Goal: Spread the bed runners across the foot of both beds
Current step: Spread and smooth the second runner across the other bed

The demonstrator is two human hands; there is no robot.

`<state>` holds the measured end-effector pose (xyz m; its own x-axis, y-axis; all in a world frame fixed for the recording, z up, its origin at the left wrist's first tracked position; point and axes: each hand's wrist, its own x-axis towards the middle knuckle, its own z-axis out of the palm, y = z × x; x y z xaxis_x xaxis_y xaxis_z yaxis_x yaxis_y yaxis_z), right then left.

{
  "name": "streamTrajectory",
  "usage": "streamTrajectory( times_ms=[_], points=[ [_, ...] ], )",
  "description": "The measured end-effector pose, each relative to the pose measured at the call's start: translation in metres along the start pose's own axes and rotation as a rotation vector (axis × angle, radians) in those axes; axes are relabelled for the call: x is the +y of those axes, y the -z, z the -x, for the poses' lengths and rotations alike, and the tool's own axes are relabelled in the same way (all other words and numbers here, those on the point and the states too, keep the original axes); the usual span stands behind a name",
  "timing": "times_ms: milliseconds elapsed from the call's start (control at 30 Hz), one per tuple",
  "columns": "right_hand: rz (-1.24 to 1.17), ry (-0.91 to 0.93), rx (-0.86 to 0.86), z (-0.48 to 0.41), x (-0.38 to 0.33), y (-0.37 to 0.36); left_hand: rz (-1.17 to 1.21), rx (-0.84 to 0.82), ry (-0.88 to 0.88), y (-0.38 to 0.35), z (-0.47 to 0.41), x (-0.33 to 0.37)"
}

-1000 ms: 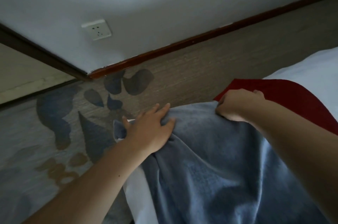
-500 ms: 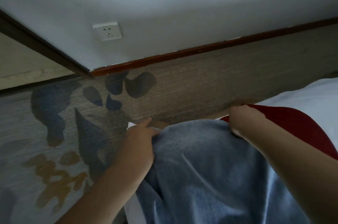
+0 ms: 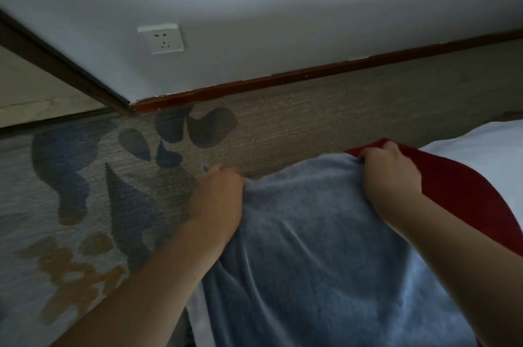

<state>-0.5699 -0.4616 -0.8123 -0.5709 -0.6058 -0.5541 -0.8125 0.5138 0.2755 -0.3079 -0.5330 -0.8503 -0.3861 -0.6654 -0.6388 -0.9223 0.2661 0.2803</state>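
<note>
A soft blue bed runner (image 3: 311, 247) lies over the corner of a white-sheeted bed (image 3: 481, 154), with its far edge hanging down the bed's side. Beneath it a red cloth (image 3: 458, 194) shows on the right. My left hand (image 3: 218, 199) grips the blue runner's left edge at the bed's corner, fingers curled over and down. My right hand (image 3: 387, 171) pinches the runner's far right edge where it meets the red cloth.
Patterned carpet (image 3: 113, 182) with blue and ochre shapes lies left of and beyond the bed. A white wall with a socket (image 3: 162, 38) and a reddish-brown skirting board (image 3: 283, 80) runs behind. A dark door frame (image 3: 56, 63) stands at the left.
Both hands have pulled the blue runner's edge farther over the side of the bed. My left hand went from flat on the cloth to curled over its edge.
</note>
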Motion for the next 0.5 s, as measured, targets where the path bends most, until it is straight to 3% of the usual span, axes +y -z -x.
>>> streamTrajectory(
  times_ms=[67, 133, 267, 367, 500],
  points=[
    [-0.095, -0.008, -0.078, 0.006, -0.003, -0.008, -0.116, -0.095, 0.060, -0.003, 0.004, 0.006],
    [-0.114, 0.021, -0.092, 0.013, -0.004, -0.015, -0.171, -0.102, -0.016, -0.006, 0.015, 0.018],
    [-0.113, 0.086, -0.058, 0.029, 0.002, -0.022, 0.076, -0.122, -0.215, -0.012, 0.043, 0.050],
    [-0.195, 0.134, 0.124, 0.059, 0.007, -0.034, 0.110, -0.170, -0.335, -0.012, 0.052, 0.070],
    [-0.282, 0.159, 0.273, 0.107, 0.028, -0.055, 0.066, -0.157, -0.348, -0.008, 0.056, 0.070]
  ],
)
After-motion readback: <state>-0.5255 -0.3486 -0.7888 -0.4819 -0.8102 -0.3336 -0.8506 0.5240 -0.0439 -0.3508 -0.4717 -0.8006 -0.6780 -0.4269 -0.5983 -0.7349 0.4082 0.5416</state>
